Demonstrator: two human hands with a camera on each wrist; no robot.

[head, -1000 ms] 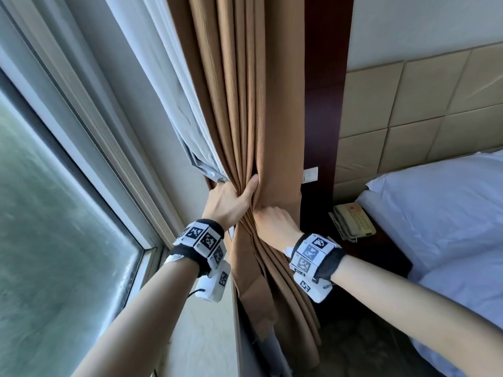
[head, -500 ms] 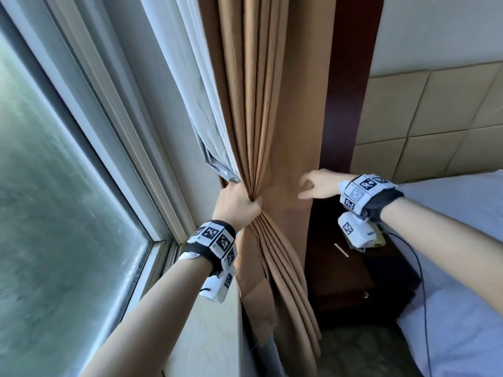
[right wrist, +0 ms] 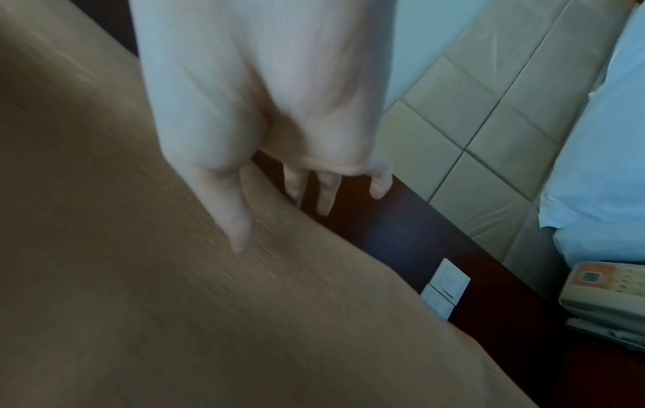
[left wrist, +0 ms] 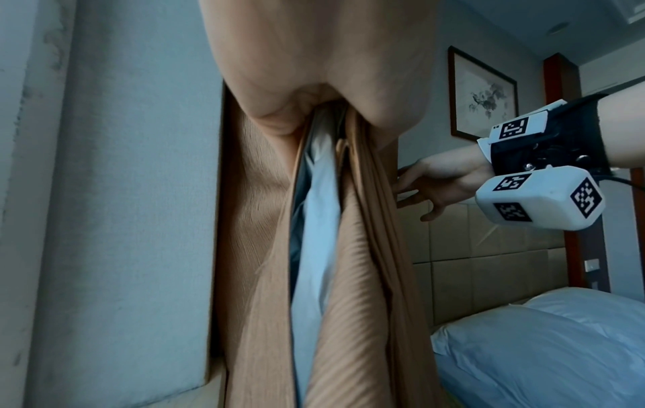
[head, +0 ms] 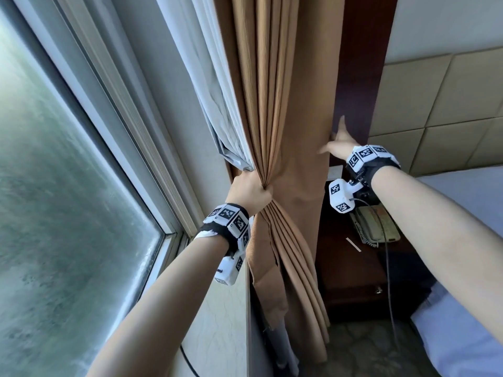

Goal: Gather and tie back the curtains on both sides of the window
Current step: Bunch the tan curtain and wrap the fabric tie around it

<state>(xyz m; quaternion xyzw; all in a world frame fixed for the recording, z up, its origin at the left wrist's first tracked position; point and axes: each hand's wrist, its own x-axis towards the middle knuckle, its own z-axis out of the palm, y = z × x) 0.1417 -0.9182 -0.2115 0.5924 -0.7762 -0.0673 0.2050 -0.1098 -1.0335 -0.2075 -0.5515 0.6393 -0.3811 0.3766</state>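
A tan curtain [head: 283,110] hangs right of the window, with a pale grey lining [head: 215,104] behind it. My left hand [head: 251,190] grips the bunched folds at mid height; in the left wrist view the tan folds [left wrist: 359,289] and the lining [left wrist: 316,237] run out of my fist. My right hand [head: 337,144] reaches up at the curtain's right edge with straight fingers, thumb over the cloth, the other fingers past the edge against the dark wood panel [head: 359,77]. In the right wrist view its fingers [right wrist: 326,193] are spread and hold nothing. No tie-back shows.
The window [head: 68,200] and its frame fill the left. A dark nightstand [head: 353,281] with a beige telephone [head: 378,227] stands right of the curtain, below a wall switch [head: 334,171]. A bed with white pillows [head: 468,213] lies far right under a padded headboard [head: 449,110].
My right hand left the gathered folds, swung right and rose to the curtain's right edge. My left hand closed fully round the bunch and kept its place.
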